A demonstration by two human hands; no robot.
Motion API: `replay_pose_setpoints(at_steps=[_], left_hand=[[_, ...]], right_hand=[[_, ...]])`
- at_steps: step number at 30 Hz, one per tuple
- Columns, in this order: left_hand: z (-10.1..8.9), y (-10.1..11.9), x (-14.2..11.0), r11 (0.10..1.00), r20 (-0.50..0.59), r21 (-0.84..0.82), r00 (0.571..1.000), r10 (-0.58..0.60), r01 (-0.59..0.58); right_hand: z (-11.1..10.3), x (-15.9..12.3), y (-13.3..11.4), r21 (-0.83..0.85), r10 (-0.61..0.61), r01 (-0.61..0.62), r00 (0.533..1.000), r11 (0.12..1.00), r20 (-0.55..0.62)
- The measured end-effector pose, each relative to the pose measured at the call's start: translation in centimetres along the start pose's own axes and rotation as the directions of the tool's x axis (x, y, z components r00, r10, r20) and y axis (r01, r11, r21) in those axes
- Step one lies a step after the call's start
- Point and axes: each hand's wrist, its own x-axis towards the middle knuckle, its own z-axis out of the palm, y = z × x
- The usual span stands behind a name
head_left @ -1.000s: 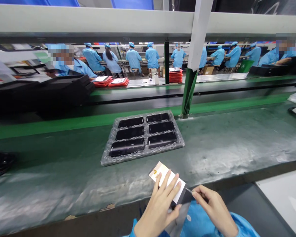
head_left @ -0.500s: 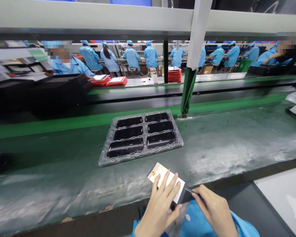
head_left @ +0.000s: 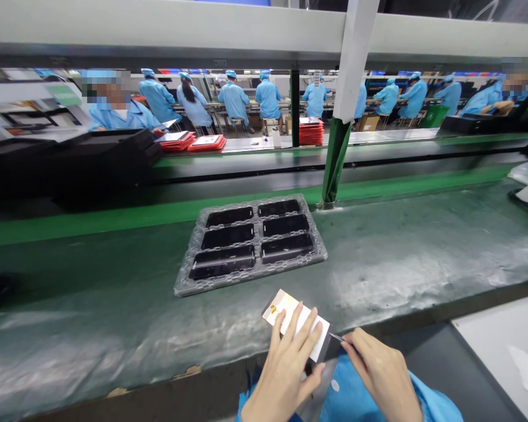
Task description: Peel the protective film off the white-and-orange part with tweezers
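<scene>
My left hand (head_left: 286, 366) presses flat on a white rectangular panel (head_left: 278, 306) at the near edge of the green belt (head_left: 114, 316), fingers spread over it. My right hand (head_left: 378, 375) pinches a thin dark tool (head_left: 335, 337) whose tip meets the panel's right end. A clear film strip (head_left: 314, 392) hangs below the panel between my hands. Beyond the panel, a grey plastic tray (head_left: 189, 281) holds several dark screens in its pockets.
A green and white post (head_left: 339, 140) stands behind the tray. Black trays (head_left: 70, 164) are stacked at the back left, red trays (head_left: 189, 142) beyond them. Several people in blue coats sit at far benches. A white surface (head_left: 506, 346) lies at the right.
My hands and the panel have hardly moved. The tray has drifted slightly left in the view.
</scene>
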Motion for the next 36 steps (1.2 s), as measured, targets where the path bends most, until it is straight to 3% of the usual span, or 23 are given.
replay_pose_setpoints(at_steps=[6, 10, 14, 18, 36], left_hand=[[-0.1, 0.0, -0.1, 1.000, -0.002, 0.000, 1.000, -0.001, 0.001], [0.1, 0.0, 0.0, 1.000, 0.003, -0.026, 1.000, -0.009, 0.010], [0.1, -0.1, 0.0, 0.998, 0.009, -0.056, 1.000, -0.018, 0.019], [0.0, 0.0, -0.1, 0.997, 0.030, -0.069, 0.999, -0.022, 0.024], [-0.2, 0.1, 0.0, 0.987, 0.071, -0.155, 0.997, -0.032, 0.043]], right_hand=[[-0.4, 0.5, 0.5, 0.149, 0.113, -0.135, 0.983, 0.980, 0.147], [-1.3, 1.6, 0.6, 0.235, 0.238, -0.328, 0.909, 0.915, 0.343], [-1.7, 2.3, 0.5, 0.238, 0.311, -0.443, 0.843, 0.864, 0.440], [-1.8, 2.5, 0.5, 0.244, 0.314, -0.468, 0.820, 0.849, 0.478], [-2.6, 3.7, 0.9, 0.244, 0.276, -0.454, 0.804, 0.857, 0.526]])
